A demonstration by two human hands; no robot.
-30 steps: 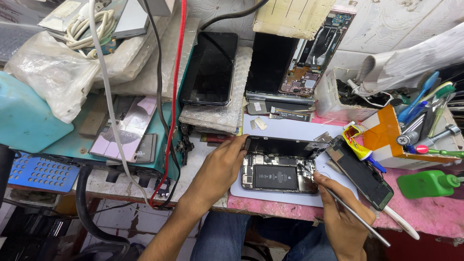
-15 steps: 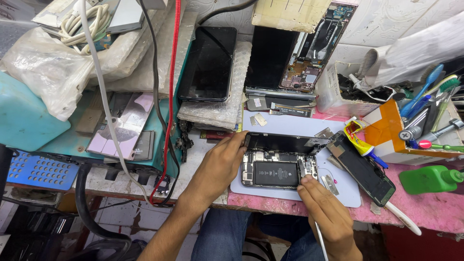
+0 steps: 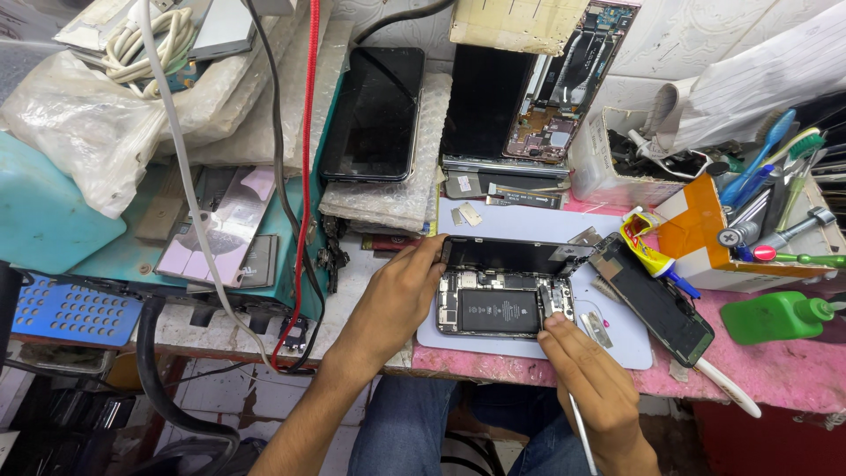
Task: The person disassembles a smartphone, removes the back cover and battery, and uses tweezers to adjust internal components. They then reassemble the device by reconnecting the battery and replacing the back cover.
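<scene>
An opened phone [image 3: 504,295] with a black battery and bare circuit board lies on a pale blue work mat [image 3: 529,225]. My left hand [image 3: 401,295] rests at the phone's left edge and steadies it with the fingertips. My right hand [image 3: 586,383] touches the phone's lower right corner with its fingertips, and a thin metal tool [image 3: 582,436] sticks out downward from its palm. The phone's detached black screen [image 3: 652,300] lies tilted just to the right.
Two dark phone screens [image 3: 374,110] lean on bubble wrap behind the mat. A box of brushes and screwdrivers [image 3: 749,220] and a green bottle [image 3: 775,317] stand at the right. Red and white cables [image 3: 304,176] hang at the left over a teal machine [image 3: 53,220].
My right hand has moved left from beside the detached screen onto the phone's lower right corner. The thin tool now points down from the palm. My left hand has stayed put.
</scene>
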